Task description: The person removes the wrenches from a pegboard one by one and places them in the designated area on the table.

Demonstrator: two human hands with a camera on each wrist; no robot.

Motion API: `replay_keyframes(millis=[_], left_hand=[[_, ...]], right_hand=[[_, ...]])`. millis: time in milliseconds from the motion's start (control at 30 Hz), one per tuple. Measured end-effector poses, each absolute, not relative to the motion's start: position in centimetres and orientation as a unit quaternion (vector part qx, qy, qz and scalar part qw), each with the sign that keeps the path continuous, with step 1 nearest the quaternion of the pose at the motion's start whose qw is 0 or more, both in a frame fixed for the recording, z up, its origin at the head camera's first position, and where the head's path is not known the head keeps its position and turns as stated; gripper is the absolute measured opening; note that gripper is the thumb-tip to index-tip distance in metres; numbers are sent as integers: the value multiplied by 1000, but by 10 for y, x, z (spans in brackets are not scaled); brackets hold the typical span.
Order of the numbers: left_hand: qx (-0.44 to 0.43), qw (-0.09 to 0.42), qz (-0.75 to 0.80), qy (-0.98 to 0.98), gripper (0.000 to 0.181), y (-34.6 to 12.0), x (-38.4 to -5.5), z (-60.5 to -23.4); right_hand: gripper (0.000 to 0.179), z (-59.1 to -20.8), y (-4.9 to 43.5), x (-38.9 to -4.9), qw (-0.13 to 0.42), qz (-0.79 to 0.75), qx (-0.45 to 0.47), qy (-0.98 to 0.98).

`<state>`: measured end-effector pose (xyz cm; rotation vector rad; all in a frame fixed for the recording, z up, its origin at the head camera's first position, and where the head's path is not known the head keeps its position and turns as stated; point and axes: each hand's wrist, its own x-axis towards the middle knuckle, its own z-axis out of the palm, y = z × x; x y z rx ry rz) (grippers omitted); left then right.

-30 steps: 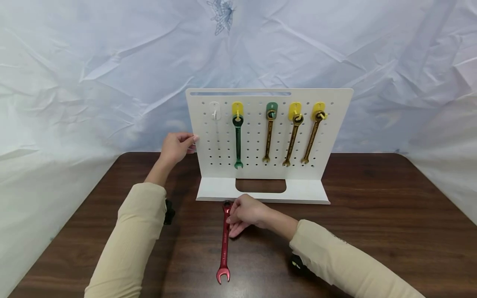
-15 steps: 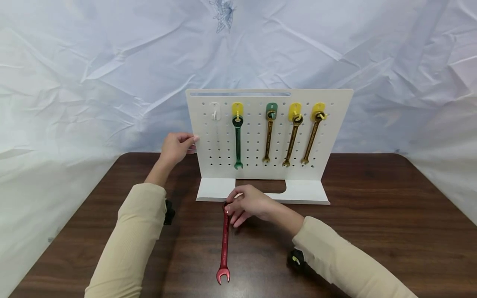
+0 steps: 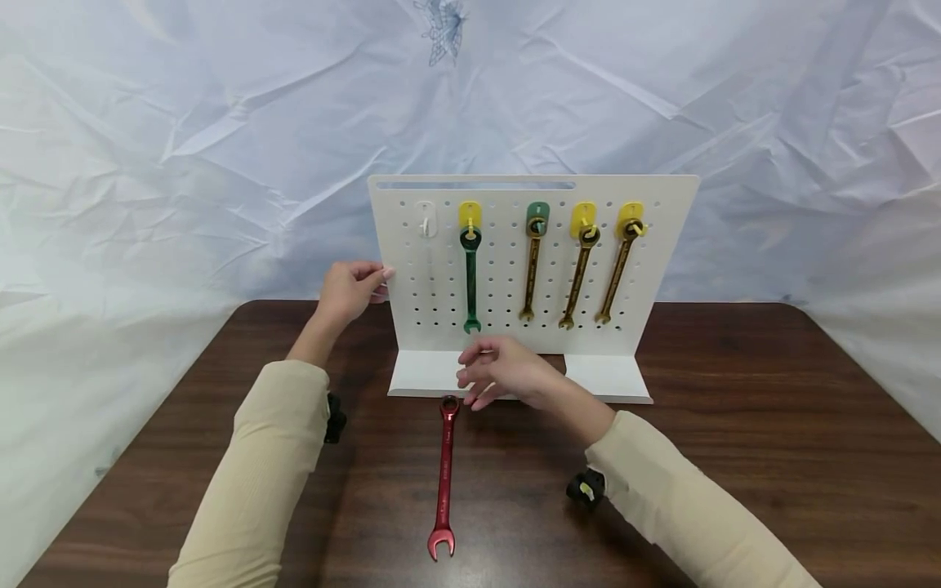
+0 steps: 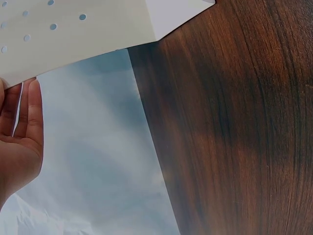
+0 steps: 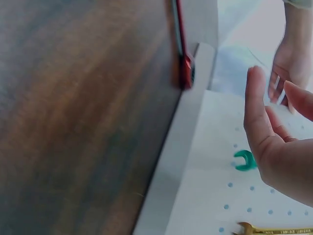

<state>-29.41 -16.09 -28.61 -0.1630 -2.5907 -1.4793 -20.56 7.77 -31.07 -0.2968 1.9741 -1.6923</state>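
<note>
My left hand (image 3: 347, 292) pinches the left edge of a white pegboard (image 3: 507, 269) between thumb and fingers; the left wrist view shows the fingers behind the board. In front of the board's base my right hand (image 3: 507, 371) hovers with loosely bent fingers, holding nothing. Just above its fingertips hangs a green combination wrench (image 3: 471, 282) on a yellow hook. On the table, a red combination wrench (image 3: 445, 482) lies with its ring end near the base and its open end toward me. The right wrist view shows the right hand (image 5: 279, 137) apart from that wrench.
Three gold wrenches (image 3: 531, 273) hang on hooks at the board's middle and right. A white hook (image 3: 425, 220) at upper left carries nothing. The board's flat base (image 3: 426, 374) rests on the dark wooden table (image 3: 735, 425). A pale cloth (image 3: 220, 147) hangs behind.
My right hand has let go of the red wrench's upper end and moved up and away toward the board. The red wrench stays on the table. The left hand keeps its place.
</note>
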Motion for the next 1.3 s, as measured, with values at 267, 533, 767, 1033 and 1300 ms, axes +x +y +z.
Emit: replay_keyframes(millis=[267,533,767,1033,1300], left_hand=[[-52,75,-495,-864,31,-160,-295,-286],[-51,75,-490,-867,32,-161,-295,-286],[-50,74,-490,-867,33,-161,-296,-286],[-55,79,-489,-867,32,-161,-296,-286],[-61,85,-487,-867,30,-161,-295,-286]], right_hand=[[21,-293,83,-217,208,-624,-96,747],[29,-276,88,-230,171,-589,-127,779],[26,-261,93,-241,134,-590,-108,789],[27,-251,96,-250,113,-583,-111,797],[29,-245,91,-255,108,-588,-96,796]])
